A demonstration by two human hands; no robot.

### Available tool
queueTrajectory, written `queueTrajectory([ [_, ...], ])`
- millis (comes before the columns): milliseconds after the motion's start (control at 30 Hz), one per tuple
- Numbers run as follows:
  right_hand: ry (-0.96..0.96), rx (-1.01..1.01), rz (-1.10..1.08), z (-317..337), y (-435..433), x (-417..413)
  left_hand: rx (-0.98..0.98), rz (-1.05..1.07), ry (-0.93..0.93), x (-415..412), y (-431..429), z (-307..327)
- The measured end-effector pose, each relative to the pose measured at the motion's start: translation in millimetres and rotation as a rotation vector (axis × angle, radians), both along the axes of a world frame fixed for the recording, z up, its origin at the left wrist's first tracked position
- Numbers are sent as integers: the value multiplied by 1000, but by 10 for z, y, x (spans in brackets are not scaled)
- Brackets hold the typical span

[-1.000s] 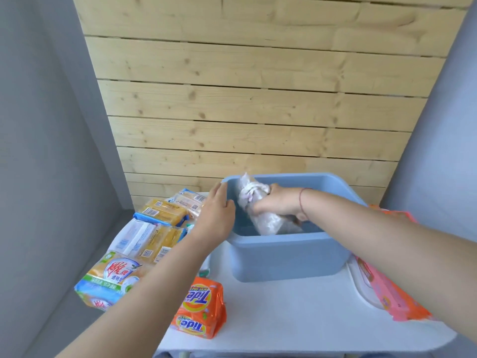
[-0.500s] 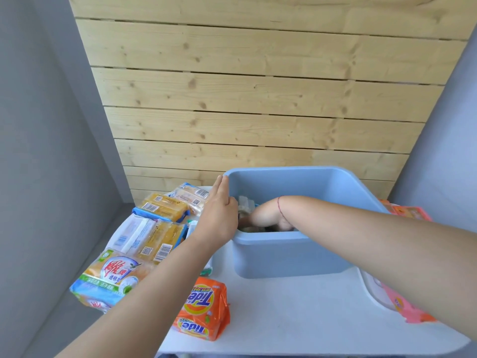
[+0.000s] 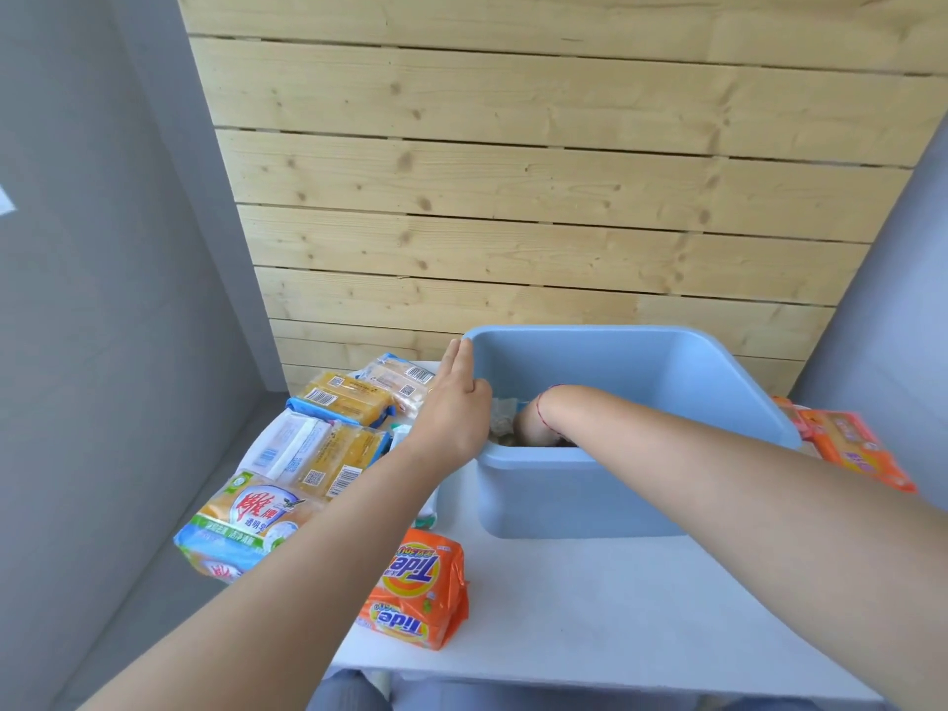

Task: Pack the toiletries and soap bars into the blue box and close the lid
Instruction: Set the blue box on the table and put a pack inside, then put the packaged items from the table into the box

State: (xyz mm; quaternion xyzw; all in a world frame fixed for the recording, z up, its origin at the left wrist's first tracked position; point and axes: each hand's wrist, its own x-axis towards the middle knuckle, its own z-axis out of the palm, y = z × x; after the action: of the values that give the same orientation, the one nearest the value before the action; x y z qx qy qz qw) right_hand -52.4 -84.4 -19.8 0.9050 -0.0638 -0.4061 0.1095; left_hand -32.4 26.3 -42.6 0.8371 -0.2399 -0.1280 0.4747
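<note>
The blue box [image 3: 579, 497] stands open on the white table [image 3: 590, 618]. My left hand [image 3: 454, 402] rests flat against the box's left rim with straight fingers. My right hand [image 3: 531, 428] reaches down inside the box; the near wall hides its fingers, so its grip is not visible. A clear plastic bag of toiletries [image 3: 502, 415] shows just beside that hand inside the box. Yellow soap bar packs [image 3: 341, 400] lie to the left of the box.
An orange Tide pack [image 3: 418, 590] lies near the table's front edge. A large green-and-yellow soap pack [image 3: 241, 526] overhangs the left edge. Orange packs [image 3: 851, 449] lie right of the box. A wooden slat wall stands close behind.
My right hand lowered the clear bag from above the rim down into the box and now sits deep inside. My left hand stayed on the left rim.
</note>
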Motion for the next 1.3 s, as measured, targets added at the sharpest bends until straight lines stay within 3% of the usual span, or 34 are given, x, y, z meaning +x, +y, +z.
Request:
queueTrajectory([
  [100, 28, 122, -97, 45, -22, -53, 43, -49, 29, 14, 4, 52],
  [167, -91, 174, -153, 121, -33, -71, 84, -84, 57, 28, 76, 111],
  [300, -756, 287, -221, 344, 39, -142, 180, -133, 3, 40, 271, 250],
  [400, -1258, 549, -104, 428, 276, -382, 99, -131, 16, 10, 386, 323],
  [500, -1486, 719, 92, 427, 666, -756, -46, -72, -1, -5, 558, 381],
  [600, -1373, 734, 185, 256, 920, -920, -72, 65, -37, 53, 820, 395],
  [767, -824, 596, 94, -252, 1087, -798, 52, 236, -22, 147, 1373, 196],
  [933, -607, 456, -3, -642, 1209, -697, 133, 260, 16, 154, 1745, -20],
  [1167, -708, 486, 27, -431, 1191, -788, 114, 238, 31, 154, 1754, -93],
  [1300, -871, 888, -143, 209, 859, -921, 15, 161, 50, 132, 1502, 5],
])
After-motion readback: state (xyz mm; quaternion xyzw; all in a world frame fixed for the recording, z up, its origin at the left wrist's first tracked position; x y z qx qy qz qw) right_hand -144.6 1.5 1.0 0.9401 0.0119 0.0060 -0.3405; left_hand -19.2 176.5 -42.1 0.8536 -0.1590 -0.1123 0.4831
